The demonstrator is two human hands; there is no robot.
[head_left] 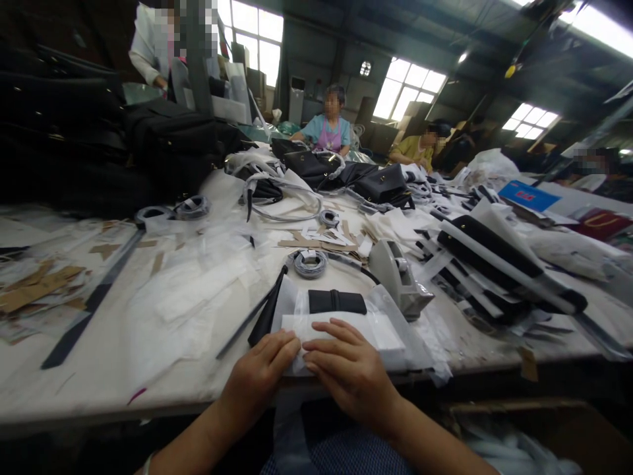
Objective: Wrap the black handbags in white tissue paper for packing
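Just in front of me a small black leather piece with a strap across its middle, perhaps a wallet, lies among clear plastic and white wrapping. A folded white sheet covers its near side. My left hand has its fingers pressed together at the sheet's left edge; its thumb and fingertips pinch there. My right hand rests on the sheet with fingers stretched out toward the left. A grey-white tape dispenser stands right of the wrapping. Beyond the black piece sits a coiled, plastic-wrapped strap.
Thin white sheets cover the table at left, beside brown card scraps. Black bags are heaped at far left. A pile of wrapped black pieces lies at right. A co-worker in a pink apron sits across the table.
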